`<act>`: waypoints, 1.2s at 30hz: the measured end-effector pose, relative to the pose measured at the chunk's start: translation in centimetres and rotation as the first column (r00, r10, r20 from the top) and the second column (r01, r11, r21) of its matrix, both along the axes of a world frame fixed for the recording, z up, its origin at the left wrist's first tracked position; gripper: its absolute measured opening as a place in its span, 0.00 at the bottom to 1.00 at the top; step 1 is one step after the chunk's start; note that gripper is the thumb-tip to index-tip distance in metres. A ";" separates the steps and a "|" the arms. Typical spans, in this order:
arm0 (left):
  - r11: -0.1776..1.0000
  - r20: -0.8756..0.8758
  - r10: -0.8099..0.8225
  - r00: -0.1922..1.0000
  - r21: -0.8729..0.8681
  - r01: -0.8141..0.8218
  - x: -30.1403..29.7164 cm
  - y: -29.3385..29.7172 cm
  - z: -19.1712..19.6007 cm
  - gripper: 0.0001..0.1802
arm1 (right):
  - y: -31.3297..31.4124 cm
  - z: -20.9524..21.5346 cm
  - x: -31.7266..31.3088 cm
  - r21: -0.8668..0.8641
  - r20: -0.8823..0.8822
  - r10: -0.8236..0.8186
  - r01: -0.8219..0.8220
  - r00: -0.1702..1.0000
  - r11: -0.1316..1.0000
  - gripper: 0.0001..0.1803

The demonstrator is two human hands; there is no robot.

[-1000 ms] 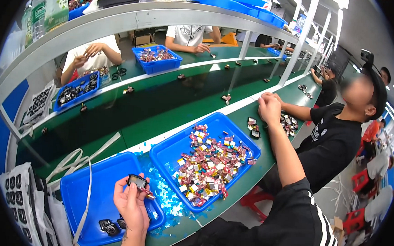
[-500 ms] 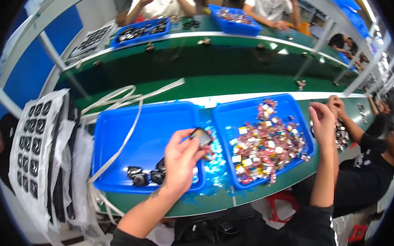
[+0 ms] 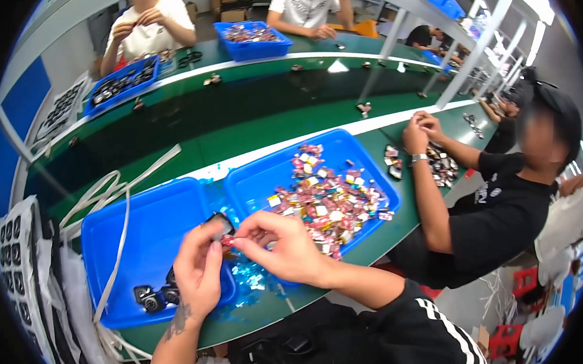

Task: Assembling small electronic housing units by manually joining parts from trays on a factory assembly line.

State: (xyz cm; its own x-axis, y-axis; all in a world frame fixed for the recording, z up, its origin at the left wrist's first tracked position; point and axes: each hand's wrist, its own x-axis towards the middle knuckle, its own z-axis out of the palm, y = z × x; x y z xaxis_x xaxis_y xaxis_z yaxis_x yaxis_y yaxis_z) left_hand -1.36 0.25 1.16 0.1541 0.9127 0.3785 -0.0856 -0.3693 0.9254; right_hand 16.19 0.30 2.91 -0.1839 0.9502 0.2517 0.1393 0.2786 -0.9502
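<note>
My left hand (image 3: 198,269) pinches a small black square housing (image 3: 222,223) with a shiny face. A small pinkish-red circuit piece (image 3: 228,240) sits at the housing's lower edge, and my right hand (image 3: 288,248) is closed on it between thumb and fingertips. Both hands meet over the gap between two blue trays. Several round-faced black housings (image 3: 150,298) lie in the near part of the left tray (image 3: 97,238), partly behind my left hand. Many small pink, white and yellow circuit pieces (image 3: 330,197) fill much of the right tray (image 3: 242,179).
A white cable bundle (image 3: 126,219) drapes over the left tray. Stacked sheets of black parts (image 3: 14,260) stand at far left. A dark-green conveyor (image 3: 256,107) runs behind the trays, with co-workers across it. A co-worker in black (image 3: 495,199) sits to my right beside another parts pile (image 3: 440,167).
The view has swung right, so the scene sits farther left. My right hand has come from the right tray's far side to my left hand and now grips the circuit piece.
</note>
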 end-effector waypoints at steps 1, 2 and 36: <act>0.986 -0.305 0.004 0.952 0.162 0.047 -0.9 0.6 0.1 0.17 | 0.2 -0.1 0.2 -0.050 -0.041 -0.012 0.010 0.999 0.999 0.06; 0.987 -0.322 0.061 0.945 0.158 -0.010 -0.3 0.4 0.6 0.16 | 0.3 0.0 0.2 -0.128 -0.103 0.017 -0.030 0.995 0.991 0.05; 0.900 0.366 -0.070 0.928 -0.377 0.217 1.9 -0.4 -0.8 0.27 | -0.7 -1.5 0.0 0.075 0.074 -0.239 0.234 0.968 0.969 0.19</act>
